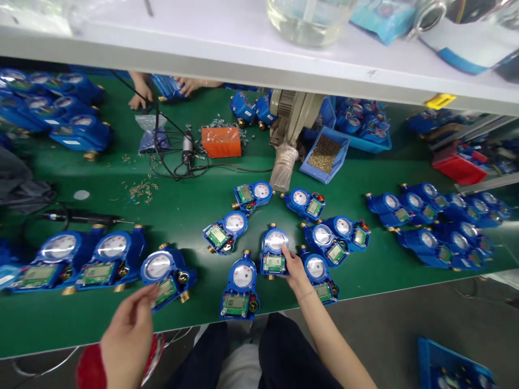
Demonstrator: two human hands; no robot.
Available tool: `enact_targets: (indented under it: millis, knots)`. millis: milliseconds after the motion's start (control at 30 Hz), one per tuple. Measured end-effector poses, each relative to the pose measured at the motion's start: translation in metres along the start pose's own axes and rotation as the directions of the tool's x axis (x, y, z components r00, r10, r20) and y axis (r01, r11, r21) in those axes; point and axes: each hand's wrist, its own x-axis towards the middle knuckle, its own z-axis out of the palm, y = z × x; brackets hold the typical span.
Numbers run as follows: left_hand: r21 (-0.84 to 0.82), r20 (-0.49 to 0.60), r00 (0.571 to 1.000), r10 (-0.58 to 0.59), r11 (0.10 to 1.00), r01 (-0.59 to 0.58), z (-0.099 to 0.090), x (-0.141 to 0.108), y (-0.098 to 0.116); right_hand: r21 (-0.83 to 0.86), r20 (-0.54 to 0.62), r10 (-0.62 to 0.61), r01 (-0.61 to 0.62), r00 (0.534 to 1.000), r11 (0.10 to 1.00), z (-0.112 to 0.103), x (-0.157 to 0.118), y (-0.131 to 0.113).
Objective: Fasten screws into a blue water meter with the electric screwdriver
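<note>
My right hand (pixel 295 268) grips the right side of a blue water meter (pixel 274 243) with a round white dial and a green display board, standing on the green bench. My left hand (pixel 132 324) is closed, its fingertips drawn together in front of another water meter (pixel 158 266); whether they touch it or pinch something small is hidden. Between the hands lies a water meter (pixel 244 276) with its display lit. Several more surround the right hand, among them a water meter (pixel 317 267) just behind the wrist and a water meter (pixel 227 229) farther left.
A white shelf (pixel 203 51) crosses above the bench. Behind the meters are an orange box (pixel 221 142), an electric screwdriver (pixel 187 145) with cables, and a blue tray of screws (pixel 324 156). Another screwdriver (pixel 81 217) lies left. A co-worker's hands (pixel 141 92) work across the bench.
</note>
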Motion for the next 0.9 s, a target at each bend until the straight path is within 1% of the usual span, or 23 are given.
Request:
enact_targets:
  millis: [33, 67, 133, 167, 233, 300, 333, 400, 467, 533, 567, 633, 700, 733, 767, 800, 833, 900]
  knots:
    - [-0.029, 0.063, 0.996, 0.064, 0.998, -0.063, 0.016, -0.009, 0.010, 0.009, -0.013, 0.001, -0.001, 1.000, 1.000, 0.003, 0.006, -0.007]
    - [-0.086, 0.218, 0.971, 0.102, 0.993, -0.085, 0.034, -0.016, 0.019, 0.016, -0.025, 0.000, 0.000, 1.000, 1.000, 0.006, 0.013, -0.014]
    - [-0.153, 0.439, 0.895, 0.080, 0.988, -0.013, 0.073, -0.023, 0.032, 0.024, -0.044, -0.005, 0.006, 0.999, 1.000, 0.012, 0.026, -0.028]
    - [-0.166, 0.532, 0.844, 0.061, 0.986, 0.034, 0.091, -0.025, 0.036, 0.025, -0.051, -0.007, 0.008, 0.999, 1.000, 0.014, 0.033, -0.035]
    - [-0.179, 0.661, 0.750, 0.005, 0.972, 0.151, 0.118, -0.027, 0.038, 0.021, -0.061, -0.007, 0.009, 0.998, 1.000, 0.019, 0.046, -0.048]
    - [-0.216, 0.736, 0.676, -0.041, 0.932, 0.292, 0.134, -0.029, 0.037, 0.011, -0.065, -0.009, 0.010, 0.998, 1.000, 0.023, 0.057, -0.060]
    - [-0.238, 0.755, 0.653, -0.061, 0.903, 0.359, 0.138, -0.029, 0.037, 0.002, -0.064, -0.013, 0.013, 0.998, 1.000, 0.024, 0.061, -0.064]
    - [-0.270, 0.760, 0.644, -0.091, 0.857, 0.440, 0.142, -0.027, 0.037, -0.023, -0.052, -0.034, 0.033, 0.998, 0.999, 0.027, 0.066, -0.072]
    - [-0.278, 0.767, 0.634, -0.099, 0.839, 0.467, 0.145, -0.021, 0.041, -0.061, -0.039, -0.080, 0.078, 0.996, 0.995, 0.025, 0.063, -0.077]
    - [-0.281, 0.763, 0.639, -0.095, 0.842, 0.461, 0.150, -0.012, 0.049, -0.112, -0.045, -0.163, 0.157, 0.986, 0.981, 0.016, 0.049, -0.079]
    - [-0.288, 0.760, 0.644, -0.087, 0.843, 0.454, 0.154, -0.007, 0.054, -0.139, -0.059, -0.221, 0.211, 0.974, 0.968, 0.007, 0.037, -0.080]
    - [-0.304, 0.751, 0.656, -0.077, 0.841, 0.447, 0.162, 0.003, 0.063, -0.192, -0.110, -0.355, 0.330, 0.929, 0.924, -0.021, 0.006, -0.077]
    - [-0.313, 0.744, 0.664, -0.077, 0.837, 0.449, 0.169, 0.009, 0.071, -0.241, -0.187, -0.472, 0.426, 0.861, 0.872, -0.060, -0.028, -0.069]
    - [-0.317, 0.740, 0.668, -0.079, 0.835, 0.449, 0.172, 0.012, 0.074, -0.268, -0.236, -0.499, 0.438, 0.834, 0.858, -0.082, -0.044, -0.062]
    - [-0.321, 0.734, 0.674, -0.080, 0.835, 0.448, 0.175, 0.013, 0.076, -0.290, -0.290, -0.501, 0.424, 0.815, 0.858, -0.105, -0.058, -0.053]
    - [-0.325, 0.728, 0.681, -0.080, 0.834, 0.445, 0.177, 0.014, 0.077, -0.302, -0.336, -0.479, 0.389, 0.811, 0.870, -0.126, -0.069, -0.041]
    - [-0.331, 0.720, 0.690, -0.079, 0.835, 0.441, 0.178, 0.014, 0.078, -0.300, -0.363, -0.434, 0.337, 0.824, 0.892, -0.145, -0.077, -0.028]
    - [-0.341, 0.701, 0.709, -0.076, 0.838, 0.427, 0.180, 0.014, 0.079, -0.251, -0.363, -0.285, 0.201, 0.887, 0.947, -0.173, -0.082, 0.002]
